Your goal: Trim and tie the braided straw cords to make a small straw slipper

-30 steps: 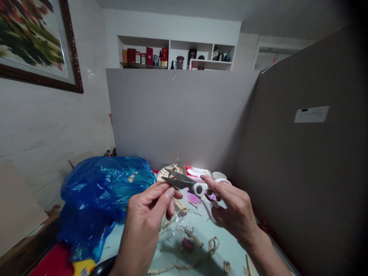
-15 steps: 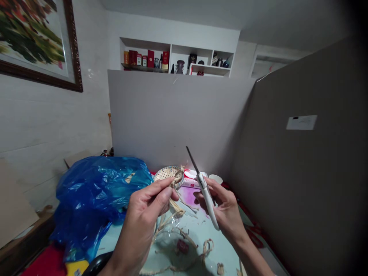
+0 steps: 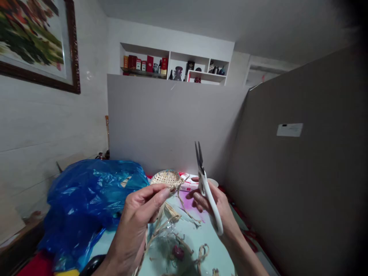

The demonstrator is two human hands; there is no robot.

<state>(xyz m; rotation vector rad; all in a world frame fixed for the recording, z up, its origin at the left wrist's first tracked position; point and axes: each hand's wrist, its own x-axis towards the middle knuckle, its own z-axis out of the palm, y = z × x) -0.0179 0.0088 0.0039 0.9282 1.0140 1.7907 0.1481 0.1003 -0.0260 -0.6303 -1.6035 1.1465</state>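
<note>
Between thumb and forefinger, my left hand (image 3: 143, 209) pinches a braided strand of dry straw (image 3: 176, 185), whose loose ends stick out to the right. White-handled scissors (image 3: 207, 191) are in my right hand (image 3: 217, 205), blades pointing up and slightly parted. The blades are apart from the straw. Just behind the straw stands a small woven basket (image 3: 165, 177). Below my hands, loose straw strips (image 3: 184, 243) and a dark red lump (image 3: 178, 252) lie on the pale table (image 3: 161, 264).
A large blue plastic bag (image 3: 92, 199) fills the table's left side. Behind the basket are a pink and white box (image 3: 188, 186) and a white bowl (image 3: 213, 183). Grey partitions (image 3: 172, 122) stand at the back and right.
The scissors have turned so both blades show, slightly parted. The straw in my left hand has shifted, with a loose strip now hanging from it. The view has tilted a little.
</note>
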